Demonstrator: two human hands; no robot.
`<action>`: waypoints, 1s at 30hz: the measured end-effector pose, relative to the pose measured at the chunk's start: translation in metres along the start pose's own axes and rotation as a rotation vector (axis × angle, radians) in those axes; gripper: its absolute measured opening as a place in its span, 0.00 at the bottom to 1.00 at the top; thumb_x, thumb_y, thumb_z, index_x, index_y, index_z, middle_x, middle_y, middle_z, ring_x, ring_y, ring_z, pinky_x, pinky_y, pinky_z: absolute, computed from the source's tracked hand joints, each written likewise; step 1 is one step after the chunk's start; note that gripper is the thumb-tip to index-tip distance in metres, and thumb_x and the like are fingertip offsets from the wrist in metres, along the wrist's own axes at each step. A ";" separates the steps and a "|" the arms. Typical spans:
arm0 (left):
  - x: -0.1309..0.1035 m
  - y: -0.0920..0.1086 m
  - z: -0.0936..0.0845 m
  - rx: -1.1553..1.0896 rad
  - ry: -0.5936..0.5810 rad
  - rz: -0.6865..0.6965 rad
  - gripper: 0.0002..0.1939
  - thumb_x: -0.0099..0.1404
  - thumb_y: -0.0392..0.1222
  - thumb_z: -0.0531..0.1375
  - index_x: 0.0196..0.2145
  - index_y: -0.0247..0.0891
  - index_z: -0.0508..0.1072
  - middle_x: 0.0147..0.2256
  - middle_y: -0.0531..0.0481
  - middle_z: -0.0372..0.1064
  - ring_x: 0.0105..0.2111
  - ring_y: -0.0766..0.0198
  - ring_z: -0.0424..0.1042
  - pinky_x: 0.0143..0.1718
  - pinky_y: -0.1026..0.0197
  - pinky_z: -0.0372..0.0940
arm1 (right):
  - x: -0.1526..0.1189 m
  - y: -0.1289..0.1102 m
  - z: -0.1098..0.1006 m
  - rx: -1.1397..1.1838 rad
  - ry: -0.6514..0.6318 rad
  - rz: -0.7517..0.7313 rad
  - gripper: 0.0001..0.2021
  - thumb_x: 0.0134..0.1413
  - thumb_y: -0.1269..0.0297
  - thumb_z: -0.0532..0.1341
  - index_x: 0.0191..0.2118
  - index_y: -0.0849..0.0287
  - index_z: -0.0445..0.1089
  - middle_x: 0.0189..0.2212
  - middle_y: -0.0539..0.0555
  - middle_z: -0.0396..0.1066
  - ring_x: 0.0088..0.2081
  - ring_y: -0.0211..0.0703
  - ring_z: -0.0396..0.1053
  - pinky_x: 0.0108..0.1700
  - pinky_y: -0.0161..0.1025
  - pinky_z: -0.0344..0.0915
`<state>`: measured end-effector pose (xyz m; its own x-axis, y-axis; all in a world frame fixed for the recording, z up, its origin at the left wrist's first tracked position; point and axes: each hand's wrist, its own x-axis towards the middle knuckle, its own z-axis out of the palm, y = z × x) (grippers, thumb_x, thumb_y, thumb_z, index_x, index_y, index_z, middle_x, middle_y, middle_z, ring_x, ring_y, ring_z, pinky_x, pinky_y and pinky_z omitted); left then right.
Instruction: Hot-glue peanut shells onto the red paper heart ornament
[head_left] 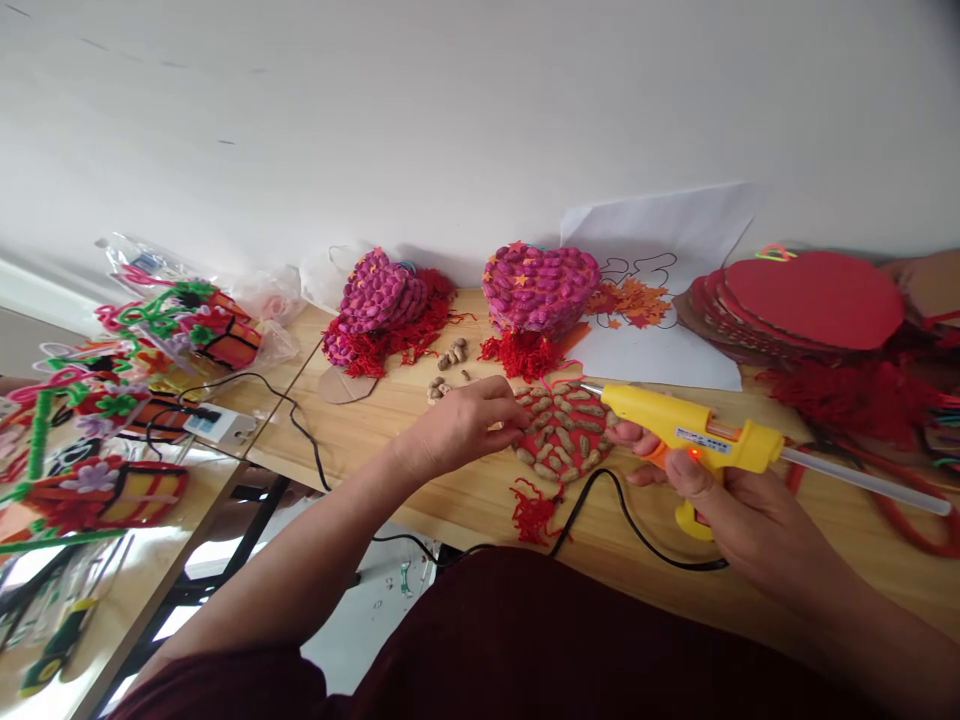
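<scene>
While the right hand (724, 505) grips a yellow glue gun (660, 415) by its handle, the left hand (476, 420) is bent, fingertips at the left edge of a red panel (531, 440); whether they pinch anything, I cannot tell. The panel lies on the desk (465, 505) between the hands, covered with peanuts (564, 440), the gun's nozzle just above its far edge. A clear glue stick (862, 480) juts from the gun's back. A red tassel (534, 512) hangs at the panel's near end. Beyond the left hand lie loose peanuts (454, 354). Farther back sit two stacks of purple, peanut-covered pieces, then orange stars (634, 302) on white paper (675, 362), and stacked red boards (817, 300) to the right.
</scene>
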<state>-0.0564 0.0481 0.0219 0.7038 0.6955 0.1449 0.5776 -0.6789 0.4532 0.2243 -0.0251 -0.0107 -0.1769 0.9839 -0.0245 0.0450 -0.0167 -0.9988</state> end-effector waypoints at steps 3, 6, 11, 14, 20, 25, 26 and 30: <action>0.000 -0.002 0.001 0.081 -0.070 0.043 0.09 0.68 0.37 0.58 0.42 0.35 0.78 0.37 0.45 0.69 0.36 0.64 0.71 0.40 0.62 0.67 | 0.002 0.002 -0.001 -0.008 -0.015 0.025 0.13 0.63 0.51 0.56 0.45 0.50 0.73 0.54 0.56 0.71 0.54 0.53 0.69 0.45 0.44 0.78; 0.002 -0.002 0.000 0.166 -0.124 0.083 0.10 0.69 0.37 0.57 0.44 0.36 0.77 0.38 0.45 0.69 0.37 0.63 0.71 0.40 0.62 0.66 | 0.002 0.005 -0.001 -0.004 -0.020 0.036 0.12 0.63 0.51 0.57 0.45 0.49 0.72 0.55 0.55 0.70 0.54 0.52 0.69 0.46 0.45 0.77; 0.011 0.001 -0.004 0.342 -0.203 0.182 0.09 0.70 0.37 0.55 0.40 0.35 0.76 0.37 0.46 0.69 0.35 0.62 0.69 0.36 0.62 0.65 | 0.002 0.006 -0.001 0.014 -0.015 0.062 0.12 0.63 0.51 0.57 0.45 0.49 0.71 0.55 0.55 0.70 0.57 0.53 0.68 0.47 0.45 0.77; 0.014 0.002 -0.005 0.378 -0.208 0.220 0.09 0.70 0.38 0.55 0.40 0.36 0.76 0.36 0.47 0.70 0.35 0.62 0.69 0.37 0.61 0.65 | 0.003 0.005 -0.001 0.026 -0.008 0.074 0.12 0.63 0.50 0.57 0.44 0.50 0.72 0.55 0.55 0.70 0.56 0.53 0.69 0.48 0.45 0.77; 0.014 -0.002 -0.005 0.373 -0.214 0.251 0.10 0.71 0.37 0.54 0.43 0.36 0.75 0.36 0.47 0.70 0.35 0.62 0.68 0.37 0.61 0.65 | 0.002 0.002 -0.001 -0.001 -0.002 0.096 0.13 0.62 0.50 0.57 0.44 0.49 0.72 0.54 0.55 0.71 0.55 0.51 0.70 0.49 0.44 0.76; 0.016 -0.002 -0.007 0.368 -0.245 0.278 0.10 0.72 0.36 0.53 0.42 0.35 0.74 0.38 0.45 0.70 0.36 0.62 0.68 0.38 0.60 0.65 | 0.003 0.000 -0.001 -0.039 -0.006 0.065 0.13 0.62 0.49 0.57 0.42 0.50 0.72 0.53 0.56 0.72 0.54 0.49 0.70 0.49 0.42 0.76; 0.017 -0.002 -0.007 0.366 -0.253 0.282 0.10 0.72 0.36 0.53 0.42 0.35 0.74 0.38 0.45 0.70 0.36 0.61 0.68 0.38 0.60 0.65 | 0.003 0.000 -0.001 -0.043 -0.008 0.063 0.13 0.62 0.49 0.57 0.43 0.50 0.72 0.53 0.56 0.72 0.55 0.49 0.70 0.49 0.41 0.76; 0.018 -0.002 -0.008 0.377 -0.292 0.287 0.11 0.72 0.36 0.51 0.39 0.35 0.74 0.38 0.45 0.70 0.36 0.61 0.68 0.38 0.60 0.64 | 0.002 0.001 -0.001 -0.030 -0.005 0.066 0.12 0.63 0.50 0.57 0.43 0.49 0.72 0.54 0.55 0.71 0.55 0.49 0.69 0.49 0.42 0.76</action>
<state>-0.0479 0.0640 0.0310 0.9091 0.4125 -0.0578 0.4160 -0.9061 0.0771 0.2254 -0.0227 -0.0115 -0.1770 0.9800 -0.0906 0.0864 -0.0763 -0.9933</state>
